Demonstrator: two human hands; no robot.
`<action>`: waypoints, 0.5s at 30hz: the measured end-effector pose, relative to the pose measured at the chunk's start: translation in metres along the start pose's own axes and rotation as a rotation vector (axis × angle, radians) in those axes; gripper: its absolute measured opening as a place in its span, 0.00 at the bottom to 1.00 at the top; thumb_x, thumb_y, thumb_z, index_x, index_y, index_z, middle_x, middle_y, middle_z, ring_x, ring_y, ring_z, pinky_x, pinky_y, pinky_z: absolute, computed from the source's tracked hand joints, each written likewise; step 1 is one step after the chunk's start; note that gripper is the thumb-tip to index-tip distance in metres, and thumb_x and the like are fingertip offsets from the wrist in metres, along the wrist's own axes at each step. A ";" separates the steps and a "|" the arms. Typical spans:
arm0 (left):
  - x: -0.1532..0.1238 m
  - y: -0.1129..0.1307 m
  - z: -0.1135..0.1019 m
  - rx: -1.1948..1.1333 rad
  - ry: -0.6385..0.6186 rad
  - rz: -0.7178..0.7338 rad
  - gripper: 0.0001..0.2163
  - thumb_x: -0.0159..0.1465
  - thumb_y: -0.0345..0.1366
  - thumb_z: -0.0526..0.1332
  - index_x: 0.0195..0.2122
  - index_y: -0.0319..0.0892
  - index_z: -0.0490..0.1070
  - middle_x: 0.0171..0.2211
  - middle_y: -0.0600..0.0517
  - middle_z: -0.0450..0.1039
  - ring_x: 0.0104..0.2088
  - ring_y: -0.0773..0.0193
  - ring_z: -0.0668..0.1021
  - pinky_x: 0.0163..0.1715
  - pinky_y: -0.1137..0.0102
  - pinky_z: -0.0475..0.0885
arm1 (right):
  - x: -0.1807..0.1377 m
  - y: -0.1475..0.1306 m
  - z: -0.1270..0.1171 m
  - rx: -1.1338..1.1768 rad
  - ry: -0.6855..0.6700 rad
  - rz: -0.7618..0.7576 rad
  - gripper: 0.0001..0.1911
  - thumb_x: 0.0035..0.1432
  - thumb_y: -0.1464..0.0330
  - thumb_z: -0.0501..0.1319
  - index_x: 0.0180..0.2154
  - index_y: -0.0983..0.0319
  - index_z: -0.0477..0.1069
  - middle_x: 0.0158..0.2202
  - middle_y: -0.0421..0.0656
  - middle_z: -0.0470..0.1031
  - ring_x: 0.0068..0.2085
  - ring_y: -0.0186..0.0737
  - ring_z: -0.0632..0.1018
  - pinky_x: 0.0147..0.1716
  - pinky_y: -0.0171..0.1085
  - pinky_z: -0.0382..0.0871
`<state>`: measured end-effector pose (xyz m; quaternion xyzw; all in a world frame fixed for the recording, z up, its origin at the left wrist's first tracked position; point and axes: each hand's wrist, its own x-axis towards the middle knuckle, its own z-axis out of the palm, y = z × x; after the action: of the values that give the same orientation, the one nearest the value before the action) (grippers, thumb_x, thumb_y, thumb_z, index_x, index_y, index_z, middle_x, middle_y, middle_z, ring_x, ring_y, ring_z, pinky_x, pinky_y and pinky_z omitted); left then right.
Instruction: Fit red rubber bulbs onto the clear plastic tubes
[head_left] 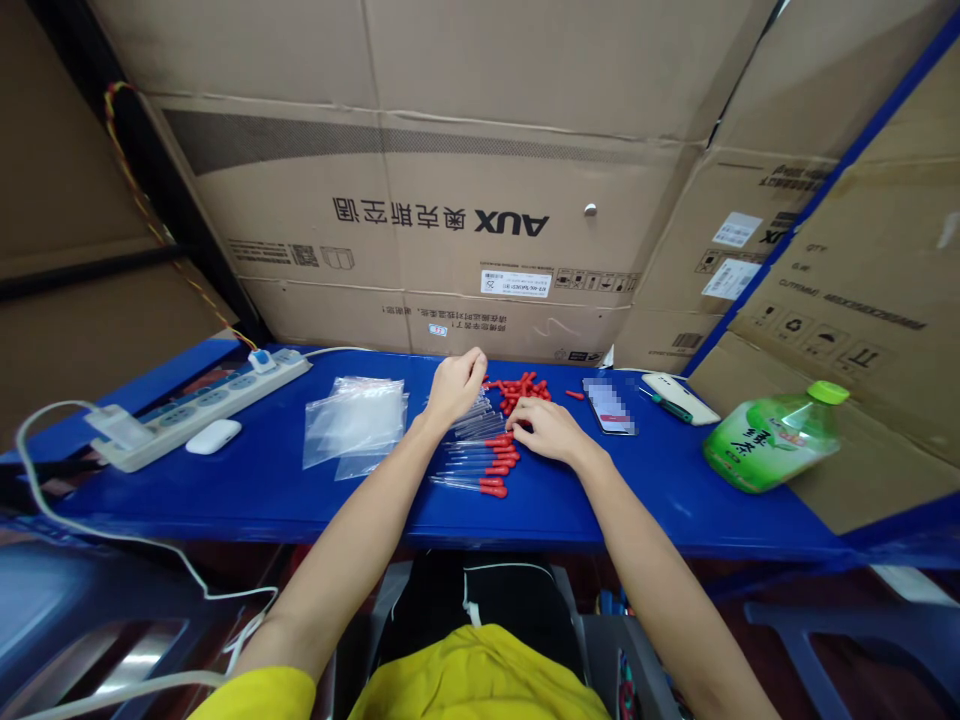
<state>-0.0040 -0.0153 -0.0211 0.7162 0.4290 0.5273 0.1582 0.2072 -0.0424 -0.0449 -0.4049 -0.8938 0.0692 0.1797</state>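
Our left hand (pixel 456 385), fingers curled on what we cannot tell, and our right hand (pixel 547 428), half open and touching red bulbs (pixel 501 468), sit over the droppers (pixel 469 462) rowed on the blue table (pixel 262 485): light, slippery, probably brittle tubes, best pinched at the soft bulb.

clear glossy plastic droppers (pixel 474 462) w/ matt red rubber-looking caps (pixel 523 388); thin shiny plastic bags (pixel 352 420); smooth blue table (pixel 262 485); matt cardboard boxes (pixel 420 200) behind.

Power strip (pixel 202 405), white earbud case (pixel 213 436); phone (pixel 609 406); green bottle (pixel 772 440) at right
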 end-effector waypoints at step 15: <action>0.002 -0.021 -0.003 0.324 -0.827 0.138 0.10 0.57 0.40 0.67 0.40 0.47 0.81 0.29 0.56 0.78 0.27 0.66 0.76 0.27 0.73 0.58 | 0.000 0.012 0.002 -0.022 -0.028 -0.041 0.10 0.64 0.71 0.62 0.43 0.54 0.81 0.42 0.42 0.74 0.45 0.39 0.75 0.44 0.35 0.64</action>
<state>-0.0165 -0.0023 -0.0329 0.9092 0.3580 0.1320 0.1665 0.2148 -0.0347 -0.0503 -0.3872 -0.9052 0.0614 0.1641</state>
